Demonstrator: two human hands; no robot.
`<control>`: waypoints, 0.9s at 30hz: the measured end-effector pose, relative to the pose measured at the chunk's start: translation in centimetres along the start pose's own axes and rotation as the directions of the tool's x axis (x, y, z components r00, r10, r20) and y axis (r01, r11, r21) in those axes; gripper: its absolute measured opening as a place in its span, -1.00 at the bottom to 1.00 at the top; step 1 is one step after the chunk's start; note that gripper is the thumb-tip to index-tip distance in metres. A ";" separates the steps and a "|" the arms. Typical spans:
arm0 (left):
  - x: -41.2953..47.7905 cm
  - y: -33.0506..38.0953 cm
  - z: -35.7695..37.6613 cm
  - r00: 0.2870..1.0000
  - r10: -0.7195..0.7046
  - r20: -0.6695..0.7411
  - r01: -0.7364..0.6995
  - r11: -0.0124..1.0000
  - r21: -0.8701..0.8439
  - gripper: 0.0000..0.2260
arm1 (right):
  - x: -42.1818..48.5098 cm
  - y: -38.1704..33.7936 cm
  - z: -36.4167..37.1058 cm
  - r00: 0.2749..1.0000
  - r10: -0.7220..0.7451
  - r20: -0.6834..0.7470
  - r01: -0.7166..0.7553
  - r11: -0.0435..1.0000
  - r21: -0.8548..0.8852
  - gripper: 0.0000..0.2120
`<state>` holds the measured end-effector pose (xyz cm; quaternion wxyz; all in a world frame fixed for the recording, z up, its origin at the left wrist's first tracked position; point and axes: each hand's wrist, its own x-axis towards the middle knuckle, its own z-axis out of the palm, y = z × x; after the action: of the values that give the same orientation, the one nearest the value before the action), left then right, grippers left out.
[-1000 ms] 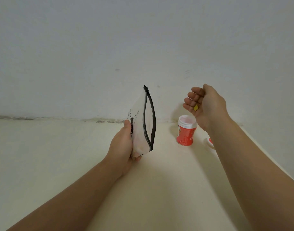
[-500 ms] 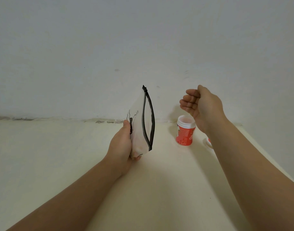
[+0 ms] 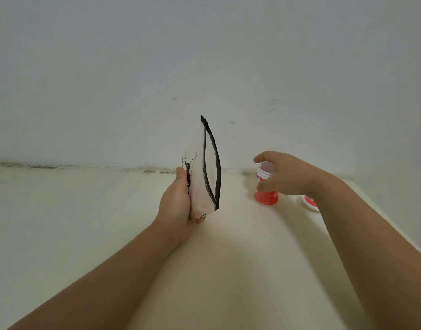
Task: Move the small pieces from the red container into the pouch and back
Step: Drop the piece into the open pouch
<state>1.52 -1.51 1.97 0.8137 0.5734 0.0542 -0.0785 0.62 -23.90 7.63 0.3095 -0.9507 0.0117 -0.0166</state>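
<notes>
My left hand (image 3: 176, 202) holds a white translucent pouch (image 3: 198, 179) upright above the table, gripping its lower edge. The pouch's black zipper mouth gapes open toward the right. A small red container (image 3: 266, 198) with a white rim stands uncapped on the table to the right. My right hand (image 3: 285, 175) is low over it, fingers spread around its top and the thumb beside its label; I cannot tell whether they touch. No small piece shows in either hand, and the container's contents are hidden.
The container's red and white lid (image 3: 310, 202) lies on the table just right of it, partly behind my right forearm. The cream table (image 3: 109, 222) meets a white wall (image 3: 204, 67) at the back, and its right edge runs diagonally near my right arm.
My right hand has dropped from a raised, cupped pose above the container to around its top. The yellow piece seen in the palm a second ago is out of sight. The pouch has stayed still.
</notes>
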 end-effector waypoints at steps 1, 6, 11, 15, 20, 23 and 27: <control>0.1 0.0 -0.1 1.000 0.013 0.000 -0.013 1.000 0.015 -0.54 | 0.0 -0.3 0.1 0.999 -0.025 -0.019 0.026 1.000 0.017 -0.39; 0.3 0.1 -0.6 0.996 0.084 -0.006 -0.084 0.994 0.076 -0.50 | -0.3 -2.3 1.4 0.990 -0.122 -0.064 0.123 0.992 0.012 -0.39; 0.4 0.0 -0.6 0.995 0.102 0.007 -0.102 0.991 0.086 -0.50 | -0.3 -3.0 3.6 0.986 -0.165 -0.037 0.163 0.985 -0.050 -0.36; 0.5 0.0 -0.7 0.996 0.092 0.001 -0.092 0.992 0.091 -0.48 | -0.5 -3.2 3.2 0.988 -0.149 0.028 0.151 0.985 -0.083 -0.23; 0.5 0.2 -0.6 0.996 0.091 -0.022 -0.089 0.992 0.087 -0.49 | -2.6 -6.3 0.7 0.912 -0.287 -0.293 0.347 0.921 0.179 -0.76; 0.3 0.3 -0.6 0.993 0.110 -0.046 -0.106 0.991 0.082 -0.50 | -4.0 -8.4 0.6 0.899 -0.375 -0.224 0.420 0.884 0.204 -0.85; 0.3 0.3 -0.7 0.987 0.152 -0.057 -0.147 0.986 0.076 -0.51 | -4.6 -9.6 1.9 0.887 -0.449 -0.105 0.450 0.893 -0.015 -0.84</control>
<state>1.83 -0.80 1.99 0.7943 0.6066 0.0334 -0.0012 -3.77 -14.89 11.60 0.3006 -0.9239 -0.1921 -0.1381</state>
